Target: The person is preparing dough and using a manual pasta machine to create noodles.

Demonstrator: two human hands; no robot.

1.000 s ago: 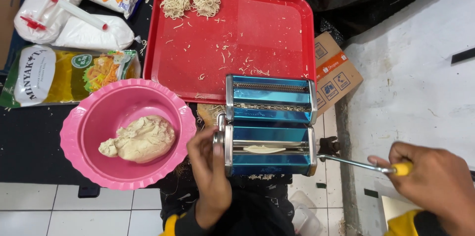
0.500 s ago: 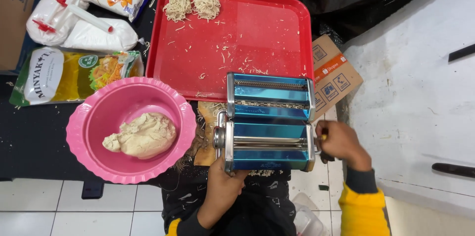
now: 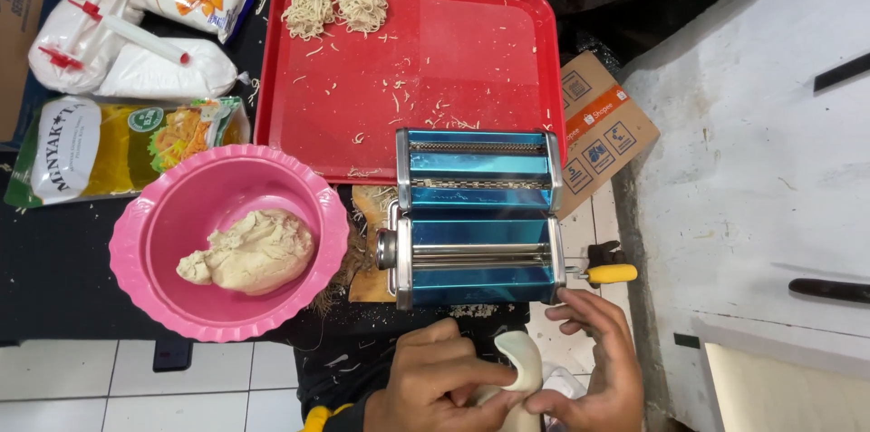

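Down at the bottom edge, just below the blue pasta machine (image 3: 478,217), both hands work one piece of dough (image 3: 521,368). That piece is pale cream, smooth and soft-looking, pulled into a thick strip that curls over at its upper end; its lower part is hidden between the fingers and by the frame edge. Left hand (image 3: 441,385) is closed around the strip from the left, thumb and fingers pinching it. Right hand (image 3: 598,364) touches it from the right at the fingertips low down, with the other fingers spread loosely toward the machine, so it grips only lightly.

The machine stands upright on the dark tabletop (image 3: 54,260), its rollers shiny and its top slot flecked with bits of dough. A crank with a yellow handle (image 3: 609,274) sticks out of the machine's right side, free of either hand. Left of the machine sits a pink bowl (image 3: 172,214) holding a larger lump of the same cream dough (image 3: 249,252), rough and uneven. Behind the machine lies a red tray (image 3: 471,42) scattered with crumbs, with two small nests of noodles (image 3: 335,8) at its far edge. Left of the tray lie food packets (image 3: 127,146) and white bags (image 3: 154,69)
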